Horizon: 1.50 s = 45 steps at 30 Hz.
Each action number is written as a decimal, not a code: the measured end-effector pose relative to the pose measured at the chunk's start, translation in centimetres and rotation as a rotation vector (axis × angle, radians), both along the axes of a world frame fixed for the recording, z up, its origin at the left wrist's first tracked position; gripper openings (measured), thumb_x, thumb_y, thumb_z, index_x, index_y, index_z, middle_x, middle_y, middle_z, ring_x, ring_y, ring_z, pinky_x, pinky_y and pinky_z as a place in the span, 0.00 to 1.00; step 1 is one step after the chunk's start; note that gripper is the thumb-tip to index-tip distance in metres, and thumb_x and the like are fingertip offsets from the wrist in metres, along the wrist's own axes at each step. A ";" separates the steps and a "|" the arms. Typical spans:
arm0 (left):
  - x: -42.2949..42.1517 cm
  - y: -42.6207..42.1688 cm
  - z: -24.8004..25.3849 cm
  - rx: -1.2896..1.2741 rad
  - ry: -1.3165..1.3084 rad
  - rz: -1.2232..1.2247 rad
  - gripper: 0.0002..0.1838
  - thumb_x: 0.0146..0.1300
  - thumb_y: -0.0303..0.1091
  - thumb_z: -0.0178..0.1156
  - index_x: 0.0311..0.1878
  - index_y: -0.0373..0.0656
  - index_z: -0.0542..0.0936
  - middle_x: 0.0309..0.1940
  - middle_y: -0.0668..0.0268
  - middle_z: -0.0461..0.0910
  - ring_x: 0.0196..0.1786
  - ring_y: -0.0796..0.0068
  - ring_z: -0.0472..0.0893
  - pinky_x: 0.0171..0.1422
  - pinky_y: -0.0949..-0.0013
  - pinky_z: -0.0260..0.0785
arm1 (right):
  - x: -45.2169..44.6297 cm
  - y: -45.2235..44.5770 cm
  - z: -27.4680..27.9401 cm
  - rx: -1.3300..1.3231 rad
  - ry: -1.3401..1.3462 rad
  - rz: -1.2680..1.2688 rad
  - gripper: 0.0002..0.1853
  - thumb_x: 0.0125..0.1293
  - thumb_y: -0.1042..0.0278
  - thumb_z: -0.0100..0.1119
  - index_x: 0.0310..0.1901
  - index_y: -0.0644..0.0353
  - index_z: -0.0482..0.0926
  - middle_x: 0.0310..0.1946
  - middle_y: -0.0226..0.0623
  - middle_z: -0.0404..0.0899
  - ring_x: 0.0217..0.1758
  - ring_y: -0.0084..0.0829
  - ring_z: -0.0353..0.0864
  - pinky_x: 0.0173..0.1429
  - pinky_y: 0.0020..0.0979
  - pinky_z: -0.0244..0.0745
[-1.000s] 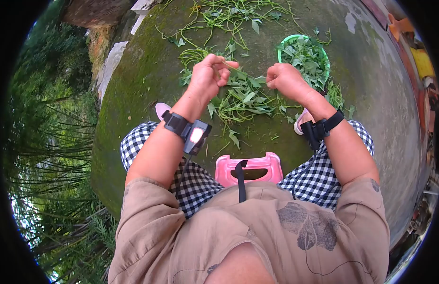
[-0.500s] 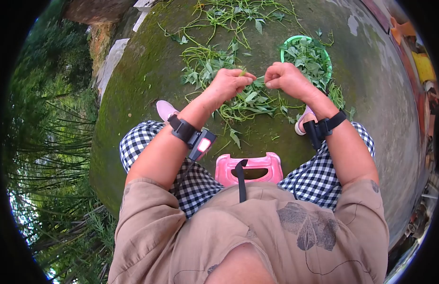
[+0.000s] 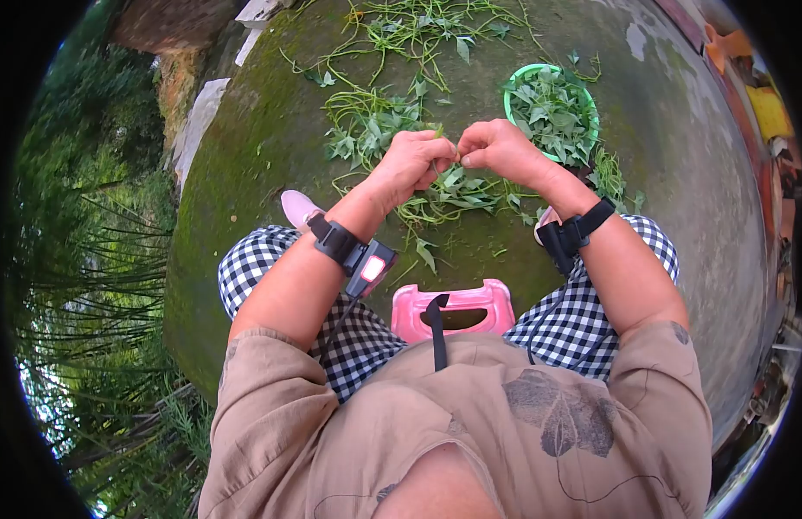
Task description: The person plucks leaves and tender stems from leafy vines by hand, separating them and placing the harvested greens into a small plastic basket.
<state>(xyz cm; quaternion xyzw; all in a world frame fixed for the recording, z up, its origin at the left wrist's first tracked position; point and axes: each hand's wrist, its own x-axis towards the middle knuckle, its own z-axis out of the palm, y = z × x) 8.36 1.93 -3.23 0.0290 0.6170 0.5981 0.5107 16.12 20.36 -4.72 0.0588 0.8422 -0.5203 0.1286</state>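
My left hand (image 3: 416, 161) is closed on a thin green stem (image 3: 438, 131), whose tip pokes out above the fingers. Touching or almost touching it, my right hand (image 3: 496, 149) is closed too, thumb and fingers pinched; what lies between them is too small to make out. Beneath both hands is a pile of leafy greens (image 3: 457, 192) on the ground. A green-rimmed basket (image 3: 596, 123) full of leaves stands just beyond my right hand. To the left lies another bunch of stems and leaves (image 3: 366, 117).
More long stems (image 3: 418, 35) are spread at the far side of the mossy concrete ground (image 3: 237, 190). A small stem heap (image 3: 607, 177) lies beside the basket. A pink plastic stool (image 3: 453, 313) is between my knees. Assorted objects line the right edge.
My right hand has moved left and met my left hand. My left hand has come right from its earlier raised position, still with a stem. The long leafy piece between them no longer shows.
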 end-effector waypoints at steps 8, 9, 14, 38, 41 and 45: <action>0.0 0.4 -0.3 -0.007 0.011 -0.019 0.04 0.57 0.28 0.60 0.28 0.40 0.78 0.18 0.72 0.70 0.13 0.87 0.60 0.16 0.78 0.46 | 0.4 0.4 0.5 -0.307 -0.047 -0.086 0.05 0.54 0.74 0.64 0.33 0.64 0.82 0.25 0.30 0.81 0.29 0.20 0.77 0.37 0.26 0.74; 0.1 0.4 -0.4 -0.018 0.029 -0.026 0.04 0.57 0.28 0.60 0.28 0.39 0.78 0.17 0.72 0.70 0.13 0.86 0.60 0.16 0.78 0.46 | 0.6 0.5 0.8 -0.377 -0.079 -0.107 0.05 0.55 0.74 0.63 0.34 0.63 0.81 0.26 0.29 0.81 0.30 0.19 0.78 0.39 0.25 0.74; 0.5 0.2 -1.0 -0.059 0.054 -0.038 0.05 0.56 0.27 0.58 0.26 0.38 0.77 0.17 0.71 0.69 0.12 0.86 0.59 0.15 0.76 0.44 | 1.2 2.8 1.6 -0.447 -0.038 -0.308 0.04 0.58 0.72 0.61 0.34 0.60 0.81 0.26 0.29 0.81 0.30 0.20 0.79 0.37 0.24 0.74; -1.5 -0.5 -4.0 0.230 -0.437 0.456 0.07 0.63 0.33 0.53 0.38 0.40 0.72 0.28 0.64 0.73 0.25 0.73 0.69 0.28 0.70 0.62 | 1.0 -6.1 -0.9 -0.508 -0.361 -0.162 0.23 0.63 0.52 0.63 0.55 0.55 0.77 0.45 0.28 0.78 0.40 0.21 0.75 0.44 0.26 0.69; -1.7 -0.4 -3.9 0.273 -0.463 0.498 0.06 0.63 0.32 0.53 0.37 0.40 0.72 0.30 0.61 0.74 0.27 0.69 0.70 0.33 0.63 0.66 | 0.7 -6.8 -0.7 -0.471 -0.433 -0.261 0.18 0.62 0.56 0.63 0.49 0.56 0.79 0.39 0.28 0.79 0.36 0.24 0.76 0.42 0.30 0.71; -2.1 -0.6 -3.7 0.261 -0.426 0.551 0.07 0.63 0.32 0.52 0.38 0.39 0.73 0.31 0.60 0.74 0.28 0.67 0.72 0.37 0.59 0.68 | 0.0 -5.5 -1.8 -0.063 -0.382 -0.060 0.12 0.58 0.61 0.64 0.40 0.58 0.81 0.29 0.37 0.81 0.32 0.38 0.80 0.40 0.41 0.74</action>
